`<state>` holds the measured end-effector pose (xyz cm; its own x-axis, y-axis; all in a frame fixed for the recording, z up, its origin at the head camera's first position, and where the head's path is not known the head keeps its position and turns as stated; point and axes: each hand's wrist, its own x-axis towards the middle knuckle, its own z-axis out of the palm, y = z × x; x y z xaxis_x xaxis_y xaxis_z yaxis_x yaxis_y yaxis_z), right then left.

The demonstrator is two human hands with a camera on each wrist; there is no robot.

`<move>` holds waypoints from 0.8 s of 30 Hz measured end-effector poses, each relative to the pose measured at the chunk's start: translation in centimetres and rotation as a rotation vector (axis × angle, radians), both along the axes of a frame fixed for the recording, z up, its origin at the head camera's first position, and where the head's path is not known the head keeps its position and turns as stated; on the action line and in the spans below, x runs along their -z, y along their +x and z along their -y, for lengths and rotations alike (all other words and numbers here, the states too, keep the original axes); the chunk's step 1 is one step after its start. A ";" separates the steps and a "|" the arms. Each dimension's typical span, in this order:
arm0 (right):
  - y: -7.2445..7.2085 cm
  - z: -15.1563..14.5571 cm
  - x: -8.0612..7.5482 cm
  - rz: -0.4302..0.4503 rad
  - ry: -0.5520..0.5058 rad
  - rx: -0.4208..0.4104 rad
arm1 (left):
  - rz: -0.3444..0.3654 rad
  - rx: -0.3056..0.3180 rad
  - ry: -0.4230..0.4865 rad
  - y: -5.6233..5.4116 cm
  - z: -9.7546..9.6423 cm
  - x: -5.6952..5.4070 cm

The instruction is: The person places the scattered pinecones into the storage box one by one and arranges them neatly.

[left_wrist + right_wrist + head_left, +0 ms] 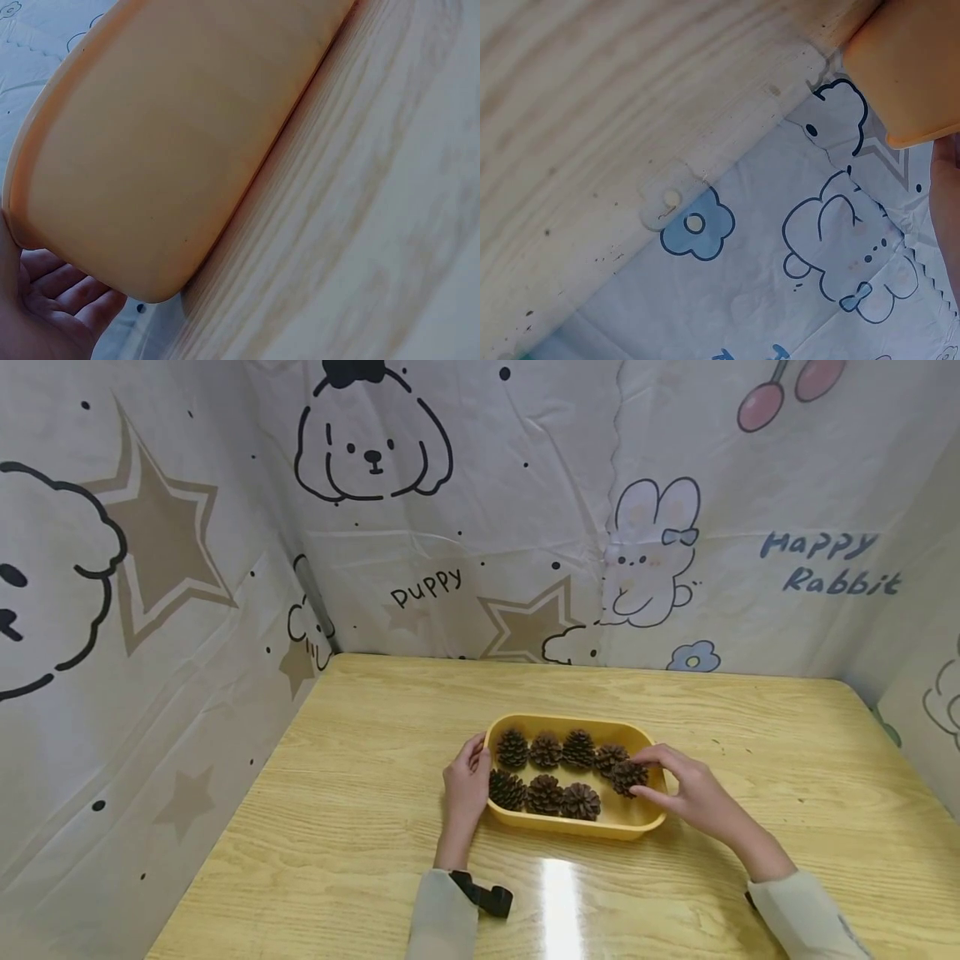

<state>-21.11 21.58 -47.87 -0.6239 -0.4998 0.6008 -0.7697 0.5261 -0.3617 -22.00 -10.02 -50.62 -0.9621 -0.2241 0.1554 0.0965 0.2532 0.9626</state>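
Note:
A yellow oblong plastic tub (pixel 573 831) holds several brown pine cones (pixel 544 795) in two rows. My left hand (pixel 467 781) grips the tub's left end. In the left wrist view, the fingers of the left hand (pixel 56 307) lie against the outside of the tub (pixel 150 150), below its rim. Over the tub's right end, my right hand (pixel 693 789) pinches a pine cone (pixel 628 777) between thumb and fingers. Only an edge of the right hand (pixel 946 202) shows in the right wrist view, beside the tub (pixel 911 71); the pinched cone is hidden there.
The tub stands on a light wood-grain table (pixel 360 810). A printed cloth (pixel 480 510) with cartoon animals and stars hangs behind and at both sides. A black strap (pixel 491 900) sits on the left sleeve. Small dark specks lie on the table's right part.

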 end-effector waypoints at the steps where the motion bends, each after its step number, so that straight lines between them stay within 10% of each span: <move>1: 0.0 0.0 0.0 -0.002 0.004 -0.015 | 0.001 0.001 0.001 0.0 0.0 0.0; 13: 0.1 0.2 -0.7 0.080 0.196 -0.037 | -0.014 0.004 -0.006 0.0 0.1 0.0; 24: -0.1 0.9 -1.8 0.327 0.339 -0.065 | 0.001 0.012 0.008 0.1 0.0 -0.1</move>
